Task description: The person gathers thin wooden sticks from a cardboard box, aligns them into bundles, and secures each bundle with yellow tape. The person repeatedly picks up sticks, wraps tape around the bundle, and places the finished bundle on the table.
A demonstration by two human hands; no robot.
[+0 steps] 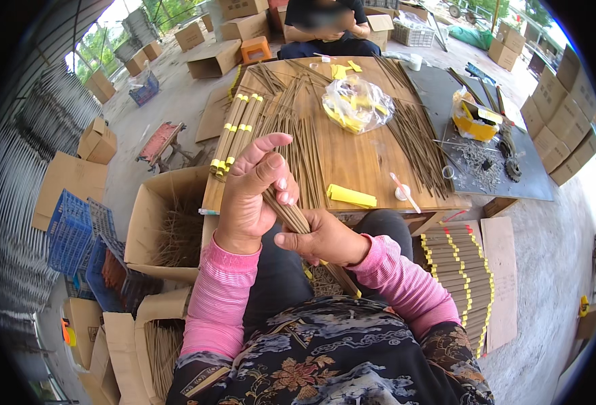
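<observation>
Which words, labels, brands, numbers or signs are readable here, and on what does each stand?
None is legible.
Stacked cardboard boxes, right side: printed marks, too small and blurred.
Yellow carton on the dark table: too blurred to tell.
Flat yellow strips: no print visible.
Brown stick bundle in the right hand: no print visible.

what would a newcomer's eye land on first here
Probably the pink striped sleeves at the lower centre, with the right hand gripping a bundle of thin brown sticks and the left hand at its upper end. Next, perhaps, the clear plastic bag with yellow pieces on the wooden table, and the yellow-banded bundles low at right.
</observation>
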